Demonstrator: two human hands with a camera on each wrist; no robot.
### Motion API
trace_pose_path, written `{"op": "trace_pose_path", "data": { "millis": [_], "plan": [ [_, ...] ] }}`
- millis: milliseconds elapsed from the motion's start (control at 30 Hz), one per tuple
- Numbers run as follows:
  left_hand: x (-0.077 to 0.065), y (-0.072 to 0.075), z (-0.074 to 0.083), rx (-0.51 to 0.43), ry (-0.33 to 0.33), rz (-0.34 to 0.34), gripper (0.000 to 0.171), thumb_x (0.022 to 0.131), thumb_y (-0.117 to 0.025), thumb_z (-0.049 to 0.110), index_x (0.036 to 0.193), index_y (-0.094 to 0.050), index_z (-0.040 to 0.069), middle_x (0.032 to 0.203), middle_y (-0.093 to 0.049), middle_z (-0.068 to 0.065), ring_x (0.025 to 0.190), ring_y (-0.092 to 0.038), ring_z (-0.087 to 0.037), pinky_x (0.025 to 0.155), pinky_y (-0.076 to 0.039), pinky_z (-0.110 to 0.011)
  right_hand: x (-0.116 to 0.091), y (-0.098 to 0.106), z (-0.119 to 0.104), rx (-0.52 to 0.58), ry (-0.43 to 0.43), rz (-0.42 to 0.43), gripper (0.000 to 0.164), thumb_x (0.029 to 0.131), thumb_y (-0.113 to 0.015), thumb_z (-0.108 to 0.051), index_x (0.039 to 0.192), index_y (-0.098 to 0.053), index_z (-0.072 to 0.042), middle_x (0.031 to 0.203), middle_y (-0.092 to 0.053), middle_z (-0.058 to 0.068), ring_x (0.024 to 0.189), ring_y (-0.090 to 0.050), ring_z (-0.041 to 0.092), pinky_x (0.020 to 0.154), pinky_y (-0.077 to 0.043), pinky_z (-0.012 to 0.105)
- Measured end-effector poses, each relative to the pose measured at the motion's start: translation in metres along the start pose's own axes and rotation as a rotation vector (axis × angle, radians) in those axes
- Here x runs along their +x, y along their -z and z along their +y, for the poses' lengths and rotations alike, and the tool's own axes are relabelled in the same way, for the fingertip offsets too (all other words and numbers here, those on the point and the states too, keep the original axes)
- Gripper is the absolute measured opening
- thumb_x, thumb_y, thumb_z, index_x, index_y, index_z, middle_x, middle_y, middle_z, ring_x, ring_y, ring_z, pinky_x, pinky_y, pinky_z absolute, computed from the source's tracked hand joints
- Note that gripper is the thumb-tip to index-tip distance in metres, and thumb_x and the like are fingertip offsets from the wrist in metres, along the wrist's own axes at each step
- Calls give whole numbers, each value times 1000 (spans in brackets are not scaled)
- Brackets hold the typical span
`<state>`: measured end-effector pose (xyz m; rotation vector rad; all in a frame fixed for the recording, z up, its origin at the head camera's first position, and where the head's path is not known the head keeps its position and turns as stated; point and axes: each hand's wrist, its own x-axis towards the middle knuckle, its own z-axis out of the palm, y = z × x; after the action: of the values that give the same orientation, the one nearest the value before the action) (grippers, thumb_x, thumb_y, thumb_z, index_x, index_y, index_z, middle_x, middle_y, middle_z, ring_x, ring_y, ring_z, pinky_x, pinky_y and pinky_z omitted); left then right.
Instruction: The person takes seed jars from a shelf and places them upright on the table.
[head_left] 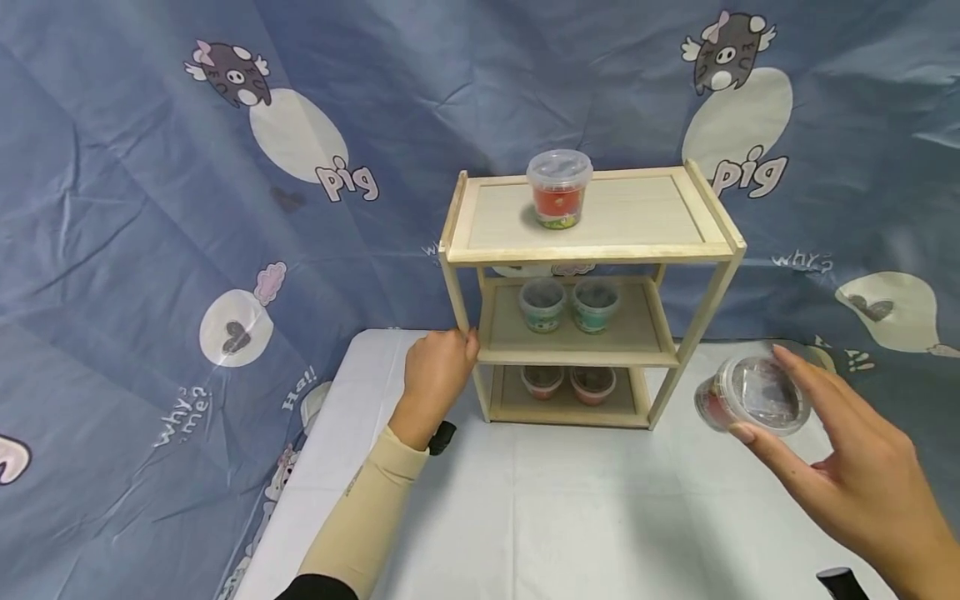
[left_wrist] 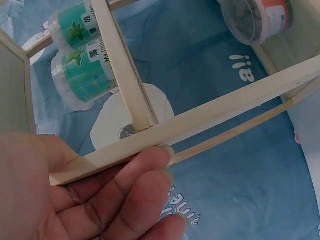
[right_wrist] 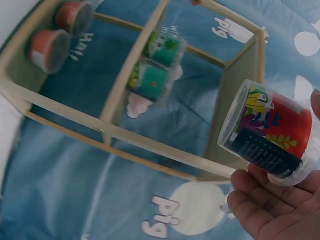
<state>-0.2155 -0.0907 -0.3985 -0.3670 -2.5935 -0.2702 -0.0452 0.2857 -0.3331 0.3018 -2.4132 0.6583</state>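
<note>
In the head view my left hand grips the left front post of a small three-tier wooden shelf. The left wrist view has the fingers curled round the wooden bar. To the right of the shelf, my right hand holds a clear lidded plastic tub between thumb and fingers, tilted and off the table. Its red label with colourful leaf shapes and a dark text panel shows on the tub in the right wrist view. A similar red-labelled tub stands on the top tier.
Two green-labelled tubs, the left one and the right one, sit side by side on the middle tier. Two reddish tubs occupy the bottom tier. A white-covered table supports the shelf, with a blue printed cloth behind.
</note>
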Motion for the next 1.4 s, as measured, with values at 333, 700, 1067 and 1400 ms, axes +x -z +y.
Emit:
{"op": "trace_pose_path", "data": {
  "millis": [333, 700, 1067, 1400],
  "plan": [
    [-1, -1, -1, 1, -6, 25, 54, 96, -56, 24, 45, -40, 16, 38, -36, 0, 33, -42, -19, 32, -34, -37, -34, -33, 12, 89, -79, -45, 90, 62, -91, -19, 142, -48, -14, 127, -57, 11, 106, -49, 0, 84, -28, 3],
    [2, 1, 1, 6, 1, 0, 53, 98, -53, 25, 47, -40, 16, 39, -34, 1, 32, -39, -17, 31, -31, -34, -85, -75, 26, 106, -307, -184, 80, 77, -82, -32, 145, -42, -17, 129, -54, 11, 103, -53, 17, 76, -41, 17],
    [-3, -1, -1, 31, -22, 5, 54, 97, -55, 24, 47, -39, 16, 38, -31, 3, 31, -37, -14, 30, -30, -32, -121, -110, 34, 94, -414, -290, 76, 82, -76, -40, 141, -41, -6, 128, -51, 18, 104, -55, 34, 75, -43, 54],
    [-1, 1, -1, -2, 9, -18, 52, 98, -53, 26, 48, -41, 16, 40, -36, 1, 33, -40, -17, 32, -31, -33, -150, -142, 53, 109, -391, -257, 74, 80, -80, -29, 135, -42, 3, 125, -50, 24, 108, -53, 44, 79, -42, 57]
  ]
}}
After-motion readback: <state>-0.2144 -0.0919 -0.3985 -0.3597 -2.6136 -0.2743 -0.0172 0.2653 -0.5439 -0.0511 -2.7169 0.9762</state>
